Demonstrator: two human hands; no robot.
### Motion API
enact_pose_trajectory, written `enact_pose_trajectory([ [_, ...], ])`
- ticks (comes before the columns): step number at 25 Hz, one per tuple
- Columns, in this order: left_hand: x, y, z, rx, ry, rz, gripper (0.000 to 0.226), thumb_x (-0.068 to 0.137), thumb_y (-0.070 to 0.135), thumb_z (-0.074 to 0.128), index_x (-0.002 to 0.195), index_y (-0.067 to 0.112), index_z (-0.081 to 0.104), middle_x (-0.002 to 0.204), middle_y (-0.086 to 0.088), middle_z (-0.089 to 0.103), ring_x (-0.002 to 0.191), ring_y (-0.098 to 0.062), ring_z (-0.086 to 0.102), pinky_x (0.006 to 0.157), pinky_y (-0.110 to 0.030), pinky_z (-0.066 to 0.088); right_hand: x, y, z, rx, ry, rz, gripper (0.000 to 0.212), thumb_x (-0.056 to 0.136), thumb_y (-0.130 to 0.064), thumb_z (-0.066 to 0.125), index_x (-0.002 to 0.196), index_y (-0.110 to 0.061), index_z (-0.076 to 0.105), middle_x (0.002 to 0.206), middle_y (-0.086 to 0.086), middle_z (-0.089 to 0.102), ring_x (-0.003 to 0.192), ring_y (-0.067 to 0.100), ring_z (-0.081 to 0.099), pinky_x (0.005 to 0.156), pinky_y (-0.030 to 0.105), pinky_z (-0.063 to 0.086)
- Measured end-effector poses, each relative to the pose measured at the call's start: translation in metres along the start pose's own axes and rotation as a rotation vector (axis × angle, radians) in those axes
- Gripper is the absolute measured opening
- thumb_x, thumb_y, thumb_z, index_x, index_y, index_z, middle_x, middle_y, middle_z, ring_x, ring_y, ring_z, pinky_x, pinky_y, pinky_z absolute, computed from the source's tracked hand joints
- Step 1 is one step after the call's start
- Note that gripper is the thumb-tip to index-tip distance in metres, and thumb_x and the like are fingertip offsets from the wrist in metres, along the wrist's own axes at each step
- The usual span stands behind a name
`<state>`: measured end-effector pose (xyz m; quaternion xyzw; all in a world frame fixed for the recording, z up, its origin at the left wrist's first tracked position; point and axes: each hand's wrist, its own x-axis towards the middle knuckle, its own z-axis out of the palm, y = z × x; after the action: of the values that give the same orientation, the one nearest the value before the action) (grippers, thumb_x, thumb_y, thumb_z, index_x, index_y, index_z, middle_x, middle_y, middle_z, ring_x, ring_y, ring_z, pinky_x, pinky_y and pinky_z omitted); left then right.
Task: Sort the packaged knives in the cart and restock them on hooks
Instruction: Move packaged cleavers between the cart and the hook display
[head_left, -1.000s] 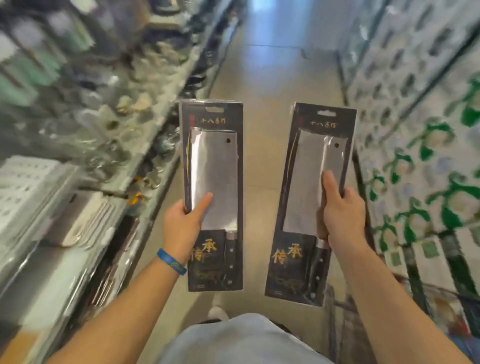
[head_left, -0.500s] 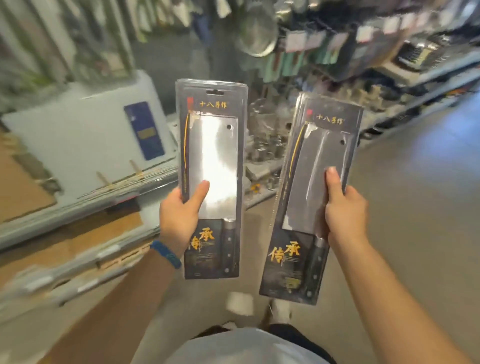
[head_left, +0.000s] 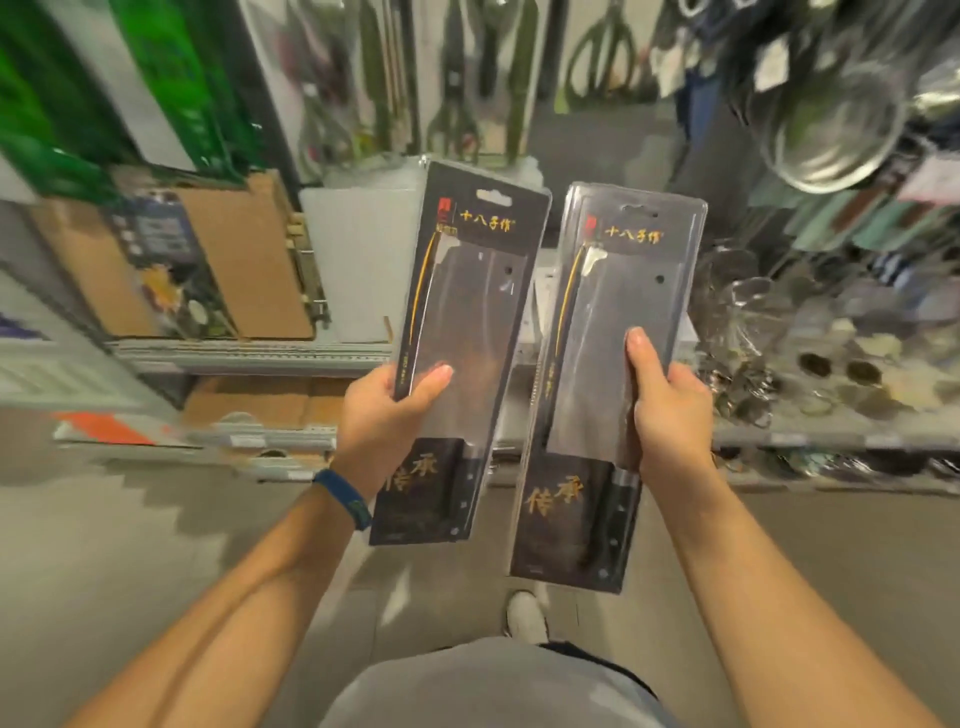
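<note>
I hold two packaged cleavers upright in front of me, each in a black card with gold characters under clear plastic. My left hand (head_left: 382, 415) grips the left package (head_left: 467, 322) at its left edge, thumb across the blade window. My right hand (head_left: 670, 410) grips the right package (head_left: 602, 364) at its right edge, thumb pointing up over the blade. Both packages tilt slightly to the right and hang close together without touching. The cart is out of view.
Store shelving (head_left: 249, 353) faces me with cardboard-backed boards (head_left: 244, 260) and a white board (head_left: 358, 260) on it. Packaged scissors (head_left: 457, 78) and utensils hang above. Metal strainers (head_left: 831, 119) and small glassware (head_left: 831, 358) fill the right. Bare floor (head_left: 130, 545) lies below.
My view has swung left from the aisle onto the shelf front. Both hands kept their grip on the packages, which now sit closer together and nearer the shelf.
</note>
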<state>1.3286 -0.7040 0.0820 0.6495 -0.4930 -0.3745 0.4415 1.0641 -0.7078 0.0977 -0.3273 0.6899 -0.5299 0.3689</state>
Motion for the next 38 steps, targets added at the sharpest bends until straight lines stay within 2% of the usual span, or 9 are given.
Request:
enact_pose_trajectory([
  [3,0.020,0.016,0.005,-0.121,0.072,0.048,0.019,0.085,0.042,0.073,0.088,0.023,0.071,0.080,0.021,0.073,0.072,0.008,0.066,0.059,-0.009,0.048,0.036,-0.018,0.018,0.025,-0.096,-0.029,0.047,0.069,-0.075,0.068,0.079,-0.030,0.078,0.080,-0.022,0.075,0.071,-0.006,0.070,0.054,0.010,0.050],
  [8,0.055,0.035,0.003,-0.382,0.145,0.068,0.011,0.091,0.019,0.069,0.099,0.012,0.070,0.095,0.000,0.076,0.086,-0.010,0.069,0.077,-0.026,0.057,0.080,-0.043,0.045,0.040,-0.235,-0.096,0.024,0.073,-0.067,0.066,0.066,-0.044,0.069,0.064,-0.024,0.066,0.060,-0.002,0.063,0.053,0.016,0.046],
  [13,0.107,0.095,-0.023,-0.211,0.384,0.211,0.043,0.073,0.058,0.073,0.075,0.015,0.071,0.064,0.013,0.065,0.059,-0.001,0.053,0.056,-0.023,0.045,0.098,-0.126,0.082,0.164,-0.236,-0.284,0.032,0.085,-0.050,0.075,0.063,-0.035,0.059,0.054,-0.031,0.060,0.049,-0.011,0.057,0.043,0.004,0.040],
  [18,0.152,0.168,-0.064,-0.201,0.420,0.407,0.043,0.069,0.071,0.072,0.067,0.028,0.071,0.058,0.016,0.066,0.053,0.006,0.054,0.051,-0.016,0.045,0.091,-0.221,0.108,0.157,-0.107,-0.561,0.042,0.085,-0.053,0.075,0.060,-0.032,0.049,0.047,-0.034,0.053,0.044,-0.015,0.050,0.043,0.001,0.035],
  [22,0.196,0.254,-0.106,-0.179,0.498,0.588,0.067,0.067,0.083,0.062,0.060,0.017,0.059,0.048,0.002,0.054,0.046,-0.001,0.042,0.044,-0.024,0.040,0.098,-0.320,0.130,0.151,0.021,-0.724,0.063,0.078,-0.071,0.070,0.059,-0.015,0.049,0.050,-0.015,0.058,0.045,-0.002,0.048,0.046,0.014,0.039],
  [25,0.219,0.334,-0.139,-0.157,0.629,0.755,0.061,0.073,0.078,0.062,0.049,0.023,0.047,0.040,0.011,0.034,0.040,-0.004,0.029,0.040,-0.018,0.026,0.097,-0.401,0.140,0.158,0.082,-0.813,0.070,0.076,-0.077,0.066,0.063,-0.016,0.036,0.060,-0.002,0.037,0.054,0.015,0.033,0.052,0.036,0.029],
  [30,0.251,0.408,-0.183,-0.209,0.680,0.733,0.074,0.067,0.080,0.062,0.045,0.015,0.033,0.039,0.009,0.031,0.042,-0.009,0.027,0.045,-0.031,0.029,0.101,-0.483,0.144,0.179,0.073,-0.819,0.065,0.071,-0.084,0.063,0.069,-0.026,0.033,0.081,-0.005,0.043,0.080,0.018,0.042,0.070,0.034,0.034],
  [33,0.265,0.418,-0.196,-0.248,0.645,0.701,0.069,0.067,0.078,0.065,0.042,0.017,0.043,0.038,0.009,0.038,0.039,-0.006,0.035,0.046,-0.031,0.030,0.106,-0.502,0.147,0.164,0.070,-0.839,0.078,0.068,-0.089,0.060,0.085,-0.013,0.051,0.100,0.001,0.059,0.091,0.021,0.055,0.081,0.038,0.044],
  [38,0.280,0.394,-0.204,-0.225,0.590,0.665,0.069,0.060,0.084,0.061,0.044,0.017,0.054,0.040,0.007,0.052,0.037,-0.005,0.047,0.044,-0.026,0.038,0.097,-0.490,0.162,0.110,0.145,-0.876,0.089,0.069,-0.090,0.056,0.082,-0.003,0.063,0.082,0.010,0.068,0.074,0.030,0.065,0.064,0.042,0.050],
])
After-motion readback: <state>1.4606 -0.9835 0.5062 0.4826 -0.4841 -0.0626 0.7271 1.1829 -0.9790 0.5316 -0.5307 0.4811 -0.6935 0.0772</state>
